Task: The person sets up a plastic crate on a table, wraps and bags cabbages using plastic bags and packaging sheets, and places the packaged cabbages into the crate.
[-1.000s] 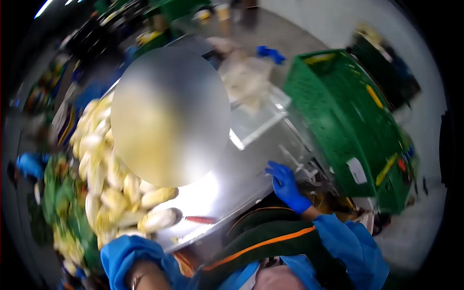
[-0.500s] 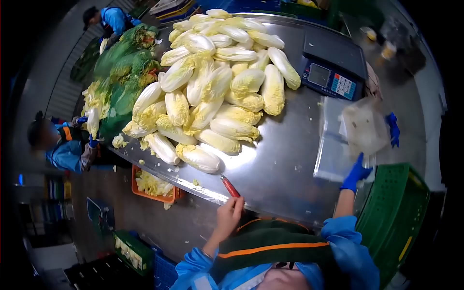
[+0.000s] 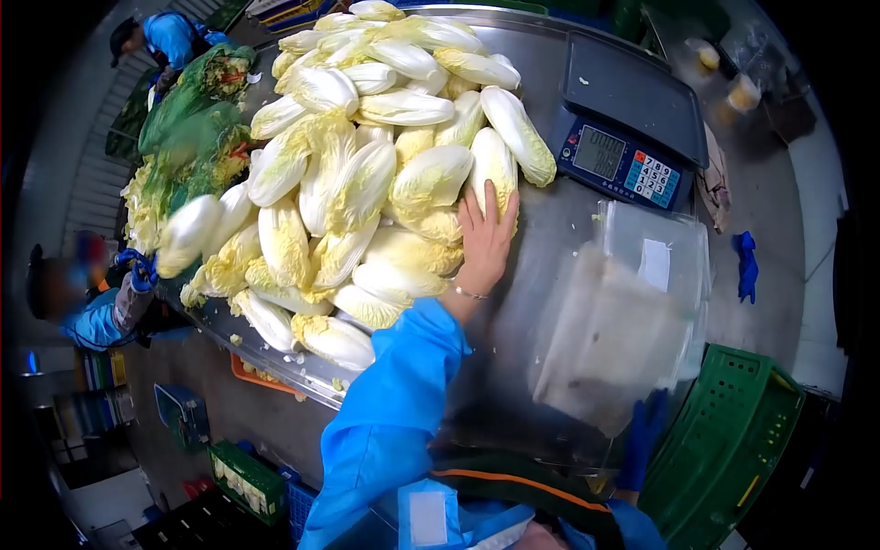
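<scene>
My bare left hand (image 3: 488, 240) lies over the leafy lower end of a napa cabbage (image 3: 495, 163) at the right side of the pile, fingers stretched out and a little apart. A bracelet circles that wrist. In its blue glove, my right hand (image 3: 644, 435) is low at the table's near edge, blurred and partly dark. Its fingers meet the near end of a cloudy plastic bag (image 3: 600, 344), which they seem to grip. Clear plastic bags (image 3: 683, 243) lie flat beneath and behind it. Peeled, pale cabbages (image 3: 339, 174) are heaped across the metal table (image 3: 541, 247).
A digital scale (image 3: 632, 101) stands at the back right. A green crate (image 3: 724, 440) is at my right, with a loose blue glove (image 3: 745, 266) beyond. Two co-workers (image 3: 101, 312) stand on the left by green net sacks (image 3: 197, 119); the nearer one moves a cabbage. An orange crate (image 3: 261, 374) sits below the table edge.
My left hand has gone from the near edge onto a cabbage; the red-handled tool it held is out of sight. My right hand and the cloudy bag have come nearer to me.
</scene>
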Motion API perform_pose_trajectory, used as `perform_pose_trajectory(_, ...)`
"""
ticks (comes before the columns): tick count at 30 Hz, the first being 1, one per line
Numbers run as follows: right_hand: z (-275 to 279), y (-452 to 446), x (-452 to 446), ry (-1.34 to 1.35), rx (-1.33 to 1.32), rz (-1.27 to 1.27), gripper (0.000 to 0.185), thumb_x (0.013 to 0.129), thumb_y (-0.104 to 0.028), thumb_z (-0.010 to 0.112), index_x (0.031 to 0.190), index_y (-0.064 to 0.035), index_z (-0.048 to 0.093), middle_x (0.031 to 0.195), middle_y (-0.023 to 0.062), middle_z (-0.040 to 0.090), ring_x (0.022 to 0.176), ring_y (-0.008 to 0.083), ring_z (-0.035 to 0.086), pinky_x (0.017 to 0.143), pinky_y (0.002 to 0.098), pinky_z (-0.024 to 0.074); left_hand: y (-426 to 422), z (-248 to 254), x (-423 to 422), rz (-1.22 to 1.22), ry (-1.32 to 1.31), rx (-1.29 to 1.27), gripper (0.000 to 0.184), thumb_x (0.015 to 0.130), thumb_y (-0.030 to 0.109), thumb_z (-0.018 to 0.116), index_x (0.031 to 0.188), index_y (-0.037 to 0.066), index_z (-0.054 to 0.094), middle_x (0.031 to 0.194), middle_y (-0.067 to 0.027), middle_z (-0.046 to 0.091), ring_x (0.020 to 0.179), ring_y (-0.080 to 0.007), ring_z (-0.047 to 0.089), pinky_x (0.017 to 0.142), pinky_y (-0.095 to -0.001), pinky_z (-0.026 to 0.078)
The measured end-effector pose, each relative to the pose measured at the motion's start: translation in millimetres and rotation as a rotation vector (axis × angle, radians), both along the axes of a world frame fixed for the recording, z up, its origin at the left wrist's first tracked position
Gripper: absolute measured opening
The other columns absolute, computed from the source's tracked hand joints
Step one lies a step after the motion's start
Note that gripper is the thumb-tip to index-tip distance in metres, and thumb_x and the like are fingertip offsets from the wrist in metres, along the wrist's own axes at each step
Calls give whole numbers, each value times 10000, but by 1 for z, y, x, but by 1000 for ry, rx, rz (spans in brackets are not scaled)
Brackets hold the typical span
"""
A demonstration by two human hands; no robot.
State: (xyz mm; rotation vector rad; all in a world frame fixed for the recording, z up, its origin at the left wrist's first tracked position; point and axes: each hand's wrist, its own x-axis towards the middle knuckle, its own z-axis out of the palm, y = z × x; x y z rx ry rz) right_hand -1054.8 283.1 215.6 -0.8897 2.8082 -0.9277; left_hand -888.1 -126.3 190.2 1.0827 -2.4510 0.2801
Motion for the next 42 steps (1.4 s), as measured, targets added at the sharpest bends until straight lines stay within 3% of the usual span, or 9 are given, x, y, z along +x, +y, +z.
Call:
perform_pose_trajectory(6, 91, -111, 4, -336, -210, 229, 388, 883, -24, 489, 1270, -25, 466, 1281, 134, 491, 1142, 230, 498, 976, 336, 381, -5, 80, 3, -31, 373, 561, 702, 647, 160, 683, 1282, 37, 410, 1267, -280, 397, 1090, -438, 452, 925, -449, 393)
perform_pose_trajectory(8, 74, -152, 31, -568, -381, 359, 423, 893, -56, 486, 1311, -47, 421, 1286, 132, 480, 1149, 226, 491, 975, 331, 384, -14, 102, 29, 81, 744, 1265, 669, 710, 258, 672, 1257, -26, 410, 1167, -210, 532, 1093, -291, 529, 906, -376, 441)
perform_pose_trajectory(12, 46, -203, 99, -2093, -901, 152, 568, 914, -206, 495, 1399, -65, 236, 1371, 112, 367, 1237, 265, 386, 1021, 392, 337, 64, 103, 84, 63, 1644, 2041, 551, 819, 249, 597, 1265, -15, 409, 1231, -135, 518, 1103, -256, 533, 923, -390, 454)
perform_pose_trajectory(14, 52, -214, 124, -2180, -1066, -95, 581, 914, -276, 502, 1395, -72, 245, 1382, 108, 349, 1262, 273, 347, 1047, 429, 297, 112, 114, 89, 109, 1874, 2109, 558, 834, 264, 582, 1281, -14, 394, 1245, -136, 508, 1142, -272, 506, 960, -399, 422)
perform_pose_trajectory(22, 49, -154, 115, -2265, -1154, -15, 609, 883, -300, 552, 1385, -97, 273, 1381, 89, 359, 1273, 271, 338, 1059, 451, 279, 168, 131, 88, -361, 1711, 2139, 860, 733, 228, 708, 1400, 45, 197, 1402, -128, 299, 1302, -270, 303, 1064, -390, 276)
perform_pose_trajectory(26, 33, -137, 111, -1799, -934, 147, 653, 813, -125, 623, 1367, -69, 282, 1324, 92, 406, 1218, 256, 404, 1015, 398, 351, 182, 117, 78, -403, 1775, 2189, 897, 736, 209, 705, 1416, 52, 141, 1422, -121, 261, 1315, -257, 279, 1079, -389, 240)
perform_pose_trajectory(32, 64, -196, 14, -967, -737, 259, 813, 667, -22, 742, 1343, -34, 289, 1244, 120, 456, 1136, 239, 470, 948, 356, 420, 209, 57, 89, -94, 601, 1443, 922, 779, 342, 681, 1414, 17, 97, 1387, -206, 258, 1199, -309, 378, 989, -409, 338)
perform_pose_trajectory(36, 137, -294, -97, -840, -612, 320, 685, 693, -81, 741, 1272, -6, 385, 1116, 131, 559, 953, 238, 597, 786, 341, 524, 254, 8, 83, -134, 442, 1273, 985, 724, 282, 709, 1380, -68, 64, 1355, -295, 223, 1237, -405, 286, 1043, -414, 248)
perform_pose_trajectory(42, 139, -395, -191, -874, -411, 336, 520, 758, -258, 700, 1176, -5, 523, 1067, 141, 611, 908, 227, 624, 753, 303, 518, 203, 27, 94, 61, 511, 1269, 723, 778, 59, 565, 1396, 35, 191, 950, -177, 624, 648, -272, 594, 632, -359, 483)
